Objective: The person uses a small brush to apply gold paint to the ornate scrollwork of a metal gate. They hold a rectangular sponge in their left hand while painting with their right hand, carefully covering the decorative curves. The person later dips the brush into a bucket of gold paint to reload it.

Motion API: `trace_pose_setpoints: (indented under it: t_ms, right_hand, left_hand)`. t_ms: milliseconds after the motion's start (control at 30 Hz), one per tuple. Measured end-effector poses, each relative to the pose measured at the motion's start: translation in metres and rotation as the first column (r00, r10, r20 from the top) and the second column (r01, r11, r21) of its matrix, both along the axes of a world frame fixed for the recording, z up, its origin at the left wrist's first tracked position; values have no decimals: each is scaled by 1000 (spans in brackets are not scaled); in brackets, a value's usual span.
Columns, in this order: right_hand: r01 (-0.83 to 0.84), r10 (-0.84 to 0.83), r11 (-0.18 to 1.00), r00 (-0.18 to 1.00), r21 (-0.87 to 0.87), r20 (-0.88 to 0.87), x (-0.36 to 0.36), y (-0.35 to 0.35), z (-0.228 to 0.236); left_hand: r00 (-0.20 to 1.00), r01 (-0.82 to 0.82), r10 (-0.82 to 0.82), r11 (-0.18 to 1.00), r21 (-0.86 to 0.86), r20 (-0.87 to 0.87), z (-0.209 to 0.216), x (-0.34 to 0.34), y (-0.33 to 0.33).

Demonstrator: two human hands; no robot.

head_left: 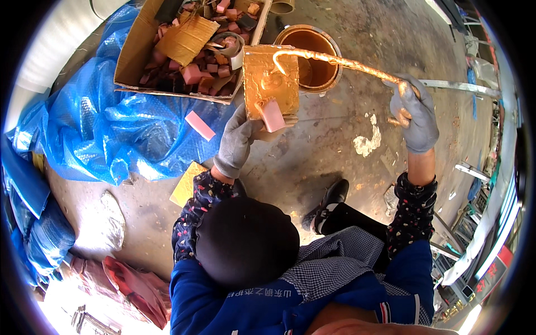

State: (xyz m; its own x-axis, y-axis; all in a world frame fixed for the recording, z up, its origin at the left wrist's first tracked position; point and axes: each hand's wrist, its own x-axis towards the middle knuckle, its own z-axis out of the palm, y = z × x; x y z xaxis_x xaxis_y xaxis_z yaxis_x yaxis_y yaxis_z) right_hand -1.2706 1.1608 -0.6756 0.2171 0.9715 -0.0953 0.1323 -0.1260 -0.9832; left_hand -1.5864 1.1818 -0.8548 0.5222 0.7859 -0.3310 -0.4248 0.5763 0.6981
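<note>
My left hand [234, 148], in a grey glove, grips the lower edge of a cardboard piece [257, 67] smeared with gold paint. A pink foam block [273, 116] with gold on one side rests against the board's lower part, by my fingers; whether they pinch it too I cannot tell. My right hand [417, 120], also gloved and stained gold, is closed around the end of a gold-coated rod [346, 60]. The rod's hooked tip reaches over the board. Behind the board stands a round bucket [335, 47], coated inside with gold-brown paint.
An open cardboard box [131, 56] of pink and gold-stained foam pieces stands at the upper left. Blue bubble wrap [111, 128] spreads beside it, a loose pink block [200, 125] on its edge. A gold-coated board [188, 183] lies on the floor near my left forearm.
</note>
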Motion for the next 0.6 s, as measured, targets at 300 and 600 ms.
trace_pose_setpoints:
  t_ms: [300, 600]
  right_hand:
    - [17, -15, 997, 1000, -69, 22, 6, -2, -5]
    - [12, -12, 996, 1000, -88, -5, 16, -6, -13]
  left_hand:
    - [999, -1, 1, 1000, 10, -44, -5, 2, 1]
    - [1000, 9, -9, 1000, -4, -11, -12, 5, 2]
